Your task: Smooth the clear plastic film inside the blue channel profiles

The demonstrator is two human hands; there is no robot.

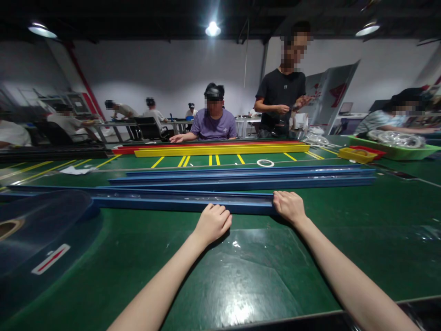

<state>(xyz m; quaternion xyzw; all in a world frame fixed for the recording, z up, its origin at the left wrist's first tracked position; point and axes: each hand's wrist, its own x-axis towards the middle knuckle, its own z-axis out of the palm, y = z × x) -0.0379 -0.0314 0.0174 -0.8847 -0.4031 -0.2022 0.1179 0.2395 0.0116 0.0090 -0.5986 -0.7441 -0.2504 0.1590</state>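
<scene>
A long blue channel strip [172, 200] lies across the table, running from the far left to my right hand [289, 207]. The fingers of that hand are closed around the strip's right end. My left hand [214, 223] is curled into a loose fist against the strip's near side, a short way from that end. What its fingers hold, if anything, is hidden. Behind this piece lie more blue channel strips [241, 183], side by side. Clear plastic film [237, 257] seems to lie on the green table in front of my hands.
A large dark blue roll [44, 230] sits at left. Yellow strips [220, 150] and red ones lie across the back. At right are a green tray [425, 152] with clear coils and a yellow tray [358, 155]. A white ring [265, 163] lies mid-table. Several people work beyond.
</scene>
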